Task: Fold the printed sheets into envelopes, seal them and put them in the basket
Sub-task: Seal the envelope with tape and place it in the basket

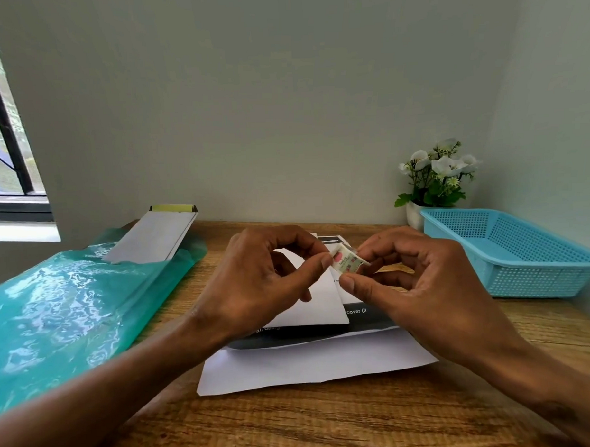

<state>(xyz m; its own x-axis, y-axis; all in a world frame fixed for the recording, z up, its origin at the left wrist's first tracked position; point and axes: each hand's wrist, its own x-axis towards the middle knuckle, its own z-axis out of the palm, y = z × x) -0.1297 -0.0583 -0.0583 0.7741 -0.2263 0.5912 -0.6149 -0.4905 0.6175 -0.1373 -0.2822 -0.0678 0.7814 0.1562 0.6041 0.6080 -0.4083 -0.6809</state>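
Wooden surface (327,419) against a grey wall. Both hands pinch one small printed sticker (348,262) above the papers: left hand (255,285) at its left edge, right hand (419,279) at its right and lower edge. Folded white sheet (309,303) lies on printed sheets (312,363) under them. Blue basket (508,252) at right, near a flower pot (434,181). Green plastic bag (72,308) holding envelopes (152,238) at left.

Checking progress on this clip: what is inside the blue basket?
The part of the blue basket interior that shows, its far wall and a strip of floor, holds no envelopes. The near wall hides the rest of the floor, so a flat envelope there could not be seen.
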